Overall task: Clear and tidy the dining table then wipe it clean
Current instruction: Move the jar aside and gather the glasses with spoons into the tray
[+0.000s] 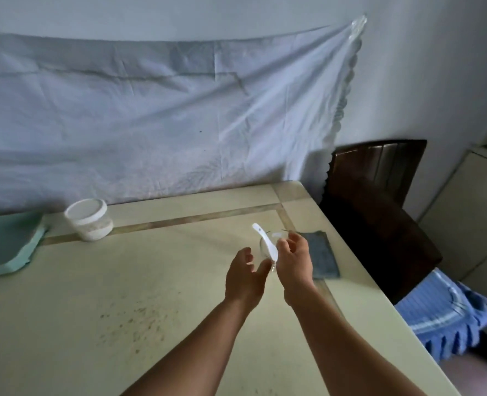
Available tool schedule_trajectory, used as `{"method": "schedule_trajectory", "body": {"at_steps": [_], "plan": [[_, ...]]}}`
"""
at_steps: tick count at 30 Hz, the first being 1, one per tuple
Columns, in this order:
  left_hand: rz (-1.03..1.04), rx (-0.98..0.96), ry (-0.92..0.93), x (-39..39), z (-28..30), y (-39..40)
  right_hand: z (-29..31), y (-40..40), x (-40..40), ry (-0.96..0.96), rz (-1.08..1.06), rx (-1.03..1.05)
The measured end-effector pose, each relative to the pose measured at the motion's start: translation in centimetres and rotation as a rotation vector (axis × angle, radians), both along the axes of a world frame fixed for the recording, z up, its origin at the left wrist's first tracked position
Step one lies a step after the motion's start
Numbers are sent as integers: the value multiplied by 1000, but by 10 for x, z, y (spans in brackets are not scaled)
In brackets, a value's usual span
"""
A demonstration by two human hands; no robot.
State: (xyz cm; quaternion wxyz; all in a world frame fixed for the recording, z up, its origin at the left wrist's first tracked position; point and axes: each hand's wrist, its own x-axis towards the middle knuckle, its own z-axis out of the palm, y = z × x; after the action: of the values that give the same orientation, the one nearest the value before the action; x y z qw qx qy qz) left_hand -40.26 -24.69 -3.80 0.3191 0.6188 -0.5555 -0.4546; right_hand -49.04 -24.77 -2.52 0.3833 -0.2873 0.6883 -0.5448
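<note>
Left hand curled around a small clear glass bowl; right hand pinching its far rim. White ceramic spoon inside, handle toward 11 o'clock. Blue cloth at 3 o'clock, lidded white jar at 10 o'clock, crumbs on cream counter.

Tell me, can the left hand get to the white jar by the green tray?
Probably yes. The left hand is at the glass bowl, and only bare table lies between it and the white jar. Nothing blocks the way, though it looks like a long stretch.
</note>
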Motion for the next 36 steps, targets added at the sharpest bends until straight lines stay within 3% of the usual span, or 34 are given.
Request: {"method": "schedule_trajectory", "body": {"at_steps": [4,9,20,26,30,36], "plan": [[-54,37,-71,-27,-23,-17,-33,-16,-35,45,92,176],[-112,41,-95,-41,-38,-39,-55,-35,-56,-14,154,247],[-112,37,25,-38,-53,-56,-65,-46,-58,43,102,175],[-59,-16,87,4,-34,-56,-48,-56,-22,-15,95,113],[-14,-70,77,50,-19,-58,-35,-65,22,60,159,85],[79,-138,46,154,5,-50,-11,-69,122,93,266,13]]}}
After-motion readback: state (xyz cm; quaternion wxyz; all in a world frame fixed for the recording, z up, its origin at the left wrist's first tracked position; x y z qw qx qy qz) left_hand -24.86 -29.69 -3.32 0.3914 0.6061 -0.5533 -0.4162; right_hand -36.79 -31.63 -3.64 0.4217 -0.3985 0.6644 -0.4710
